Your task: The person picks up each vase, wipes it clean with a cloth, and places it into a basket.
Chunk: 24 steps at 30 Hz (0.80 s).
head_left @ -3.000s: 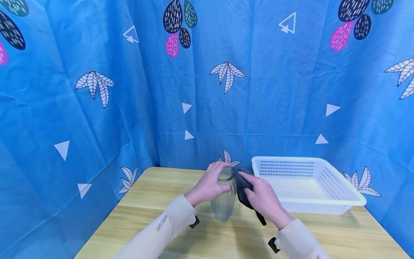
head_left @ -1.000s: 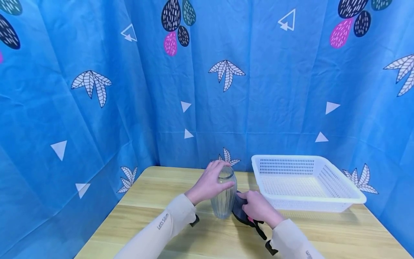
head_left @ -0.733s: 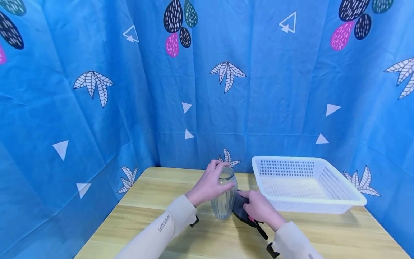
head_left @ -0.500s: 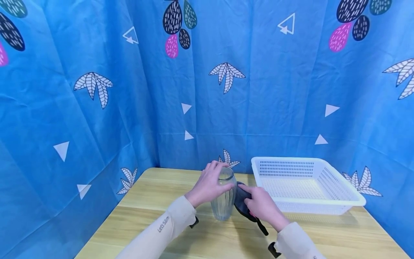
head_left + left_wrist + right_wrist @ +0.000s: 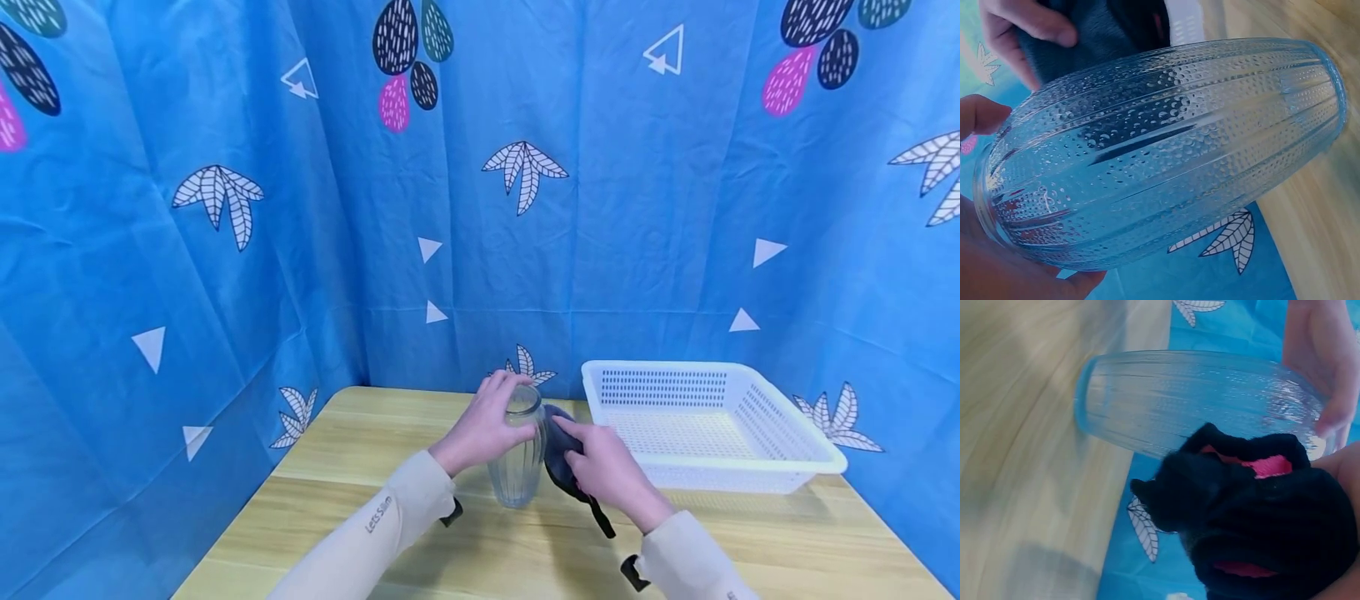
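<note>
A clear ribbed glass vase (image 5: 516,477) with a dimpled surface stands upright on the wooden table. My left hand (image 5: 487,425) grips it just below the rim, thumb on the near side and fingers round the far side. My right hand (image 5: 609,468) holds a dark grey cloth (image 5: 558,454) against the vase's right side, the index finger stretched along it. In the right wrist view the bunched black fabric (image 5: 1260,519) shows pink inside its folds, and in the head view a black strap (image 5: 602,518) hangs below. The left wrist view shows the cloth lying along the glass (image 5: 1166,150).
A white perforated plastic basket (image 5: 712,467) sits at the right rear of the table (image 5: 360,517), close behind my right hand. A blue patterned curtain (image 5: 637,250) hangs round the back and sides.
My right hand slid the cloth down the vase's right side, then back up towards the shoulder, staying a little below where it was three seconds ago. The left hand and vase stayed put.
</note>
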Each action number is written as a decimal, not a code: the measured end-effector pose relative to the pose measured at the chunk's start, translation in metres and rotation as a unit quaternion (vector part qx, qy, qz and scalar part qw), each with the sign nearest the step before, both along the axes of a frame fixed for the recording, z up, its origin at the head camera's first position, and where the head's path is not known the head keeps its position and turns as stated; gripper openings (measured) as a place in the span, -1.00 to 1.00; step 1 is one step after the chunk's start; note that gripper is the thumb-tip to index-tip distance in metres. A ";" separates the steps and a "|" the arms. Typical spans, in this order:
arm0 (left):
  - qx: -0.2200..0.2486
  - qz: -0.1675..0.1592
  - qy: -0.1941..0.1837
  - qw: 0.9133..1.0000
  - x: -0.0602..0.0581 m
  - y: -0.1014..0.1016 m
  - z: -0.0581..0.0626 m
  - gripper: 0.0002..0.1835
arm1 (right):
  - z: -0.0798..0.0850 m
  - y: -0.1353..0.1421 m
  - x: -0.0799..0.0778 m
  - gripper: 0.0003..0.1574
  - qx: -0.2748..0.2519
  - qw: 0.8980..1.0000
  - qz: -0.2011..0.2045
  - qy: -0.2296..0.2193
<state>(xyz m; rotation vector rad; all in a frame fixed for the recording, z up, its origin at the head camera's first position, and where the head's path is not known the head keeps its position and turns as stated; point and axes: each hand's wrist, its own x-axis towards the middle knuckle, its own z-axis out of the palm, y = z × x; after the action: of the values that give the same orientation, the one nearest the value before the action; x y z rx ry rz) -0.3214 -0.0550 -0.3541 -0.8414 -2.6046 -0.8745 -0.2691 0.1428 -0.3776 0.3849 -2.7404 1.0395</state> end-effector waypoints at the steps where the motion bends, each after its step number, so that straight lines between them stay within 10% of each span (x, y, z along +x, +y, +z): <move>1: 0.003 0.000 -0.001 1.000 0.000 0.000 0.000 -0.36 | -0.002 0.000 -0.001 -0.32 -0.002 1.000 0.008 -0.012; 13: 0.012 0.020 0.010 1.000 0.002 0.002 -0.005 -0.31 | -0.035 0.001 -0.007 -0.35 0.056 0.995 0.072 -0.041; 24: -0.018 0.048 0.062 0.997 0.009 0.005 -0.002 -0.28 | -0.012 0.008 0.005 -0.33 0.001 0.999 0.024 -0.022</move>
<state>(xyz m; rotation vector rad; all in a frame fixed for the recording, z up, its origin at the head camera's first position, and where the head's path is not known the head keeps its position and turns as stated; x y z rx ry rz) -0.3119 -0.0498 -0.3565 -0.7475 -2.5370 -0.7274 -0.2636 0.1508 -0.3895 0.4346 -2.7832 1.0692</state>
